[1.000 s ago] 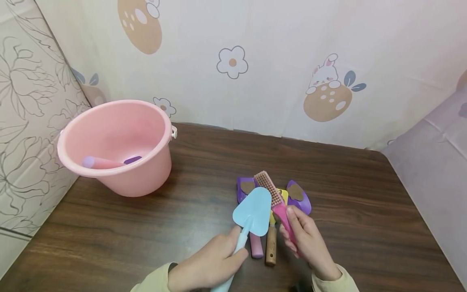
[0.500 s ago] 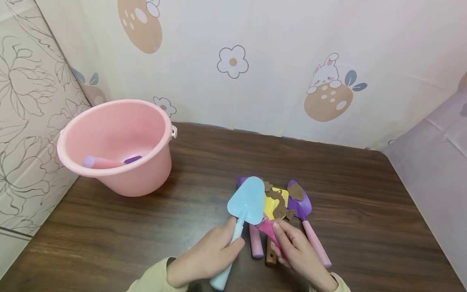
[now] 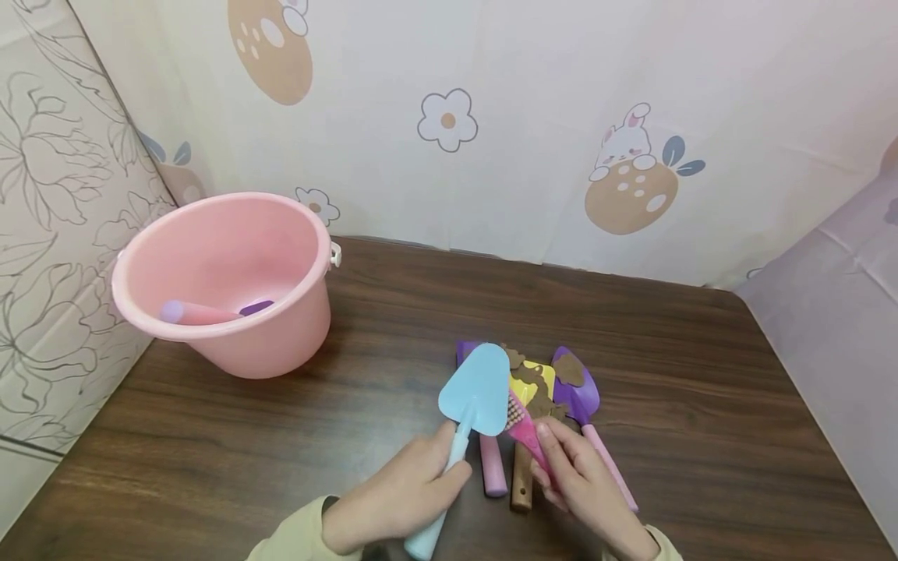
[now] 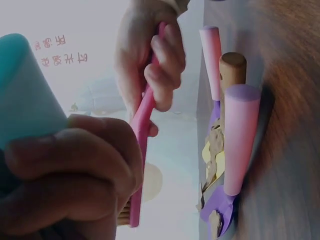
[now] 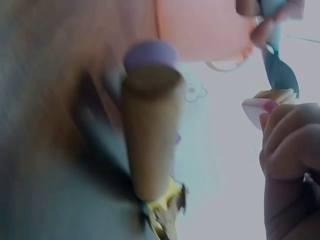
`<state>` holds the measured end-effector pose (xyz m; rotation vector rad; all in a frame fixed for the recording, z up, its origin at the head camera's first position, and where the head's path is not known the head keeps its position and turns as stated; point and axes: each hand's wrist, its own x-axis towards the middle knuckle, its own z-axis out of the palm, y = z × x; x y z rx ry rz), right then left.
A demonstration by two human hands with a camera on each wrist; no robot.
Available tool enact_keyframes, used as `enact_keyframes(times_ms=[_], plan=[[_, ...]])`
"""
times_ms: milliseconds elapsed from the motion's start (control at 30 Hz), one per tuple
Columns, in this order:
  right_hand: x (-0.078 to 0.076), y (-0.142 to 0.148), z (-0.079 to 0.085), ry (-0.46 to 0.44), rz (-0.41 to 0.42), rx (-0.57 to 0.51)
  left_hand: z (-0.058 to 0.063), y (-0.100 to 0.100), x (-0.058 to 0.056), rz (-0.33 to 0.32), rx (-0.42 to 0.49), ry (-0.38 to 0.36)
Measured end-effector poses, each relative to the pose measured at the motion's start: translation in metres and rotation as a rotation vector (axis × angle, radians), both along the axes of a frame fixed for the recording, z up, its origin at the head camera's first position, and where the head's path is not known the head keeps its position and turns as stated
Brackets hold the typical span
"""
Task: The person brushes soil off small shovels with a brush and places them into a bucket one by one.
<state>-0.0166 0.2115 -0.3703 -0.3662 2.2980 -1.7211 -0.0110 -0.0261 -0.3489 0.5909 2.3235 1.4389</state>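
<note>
My left hand (image 3: 403, 487) grips the handle of a light blue trowel (image 3: 480, 386), its blade tilted up above the table. In my right hand (image 3: 585, 479) is a pink brush (image 3: 528, 435), pinched by its handle. In the right wrist view the brush's bristles (image 5: 277, 95) meet the trowel blade (image 5: 282, 77); in the head view that blade hides part of the bristles. Beneath lie a purple shovel with a pink handle (image 3: 493, 467), mostly covered, a yellow shovel (image 3: 540, 372) with a wooden handle (image 3: 521, 479), and another purple shovel (image 3: 582, 397). Brown patches (image 3: 570, 370) lie on their blades.
A pink bucket (image 3: 295, 327) stands at the left of the dark wooden table (image 3: 393, 312). Inside it are a pink handle (image 3: 203, 313) and something purple (image 3: 256, 308). Patterned cloth (image 3: 519, 202) hangs along the table's back.
The brush has moved from the trowel's upper right down behind its lower right edge, then slightly up and right. The trowel has shifted a little left. The bucket is unmoved.
</note>
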Motion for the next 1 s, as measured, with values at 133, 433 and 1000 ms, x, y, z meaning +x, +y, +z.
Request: enact_keyframes(times_ms=[133, 433, 1000], plan=[[-0.003, 0.007, 0.006, 0.009, -0.103, 0.028, -0.002, 0.0, 0.002, -0.048, -0.016, -0.019], [-0.008, 0.017, 0.013, 0.044, -0.241, -0.07, -0.002, 0.001, 0.004, -0.071, -0.023, -0.071], [-0.004, 0.017, 0.012, 0.003, -0.266, 0.005, 0.023, -0.024, -0.013, 0.126, -0.101, -0.051]])
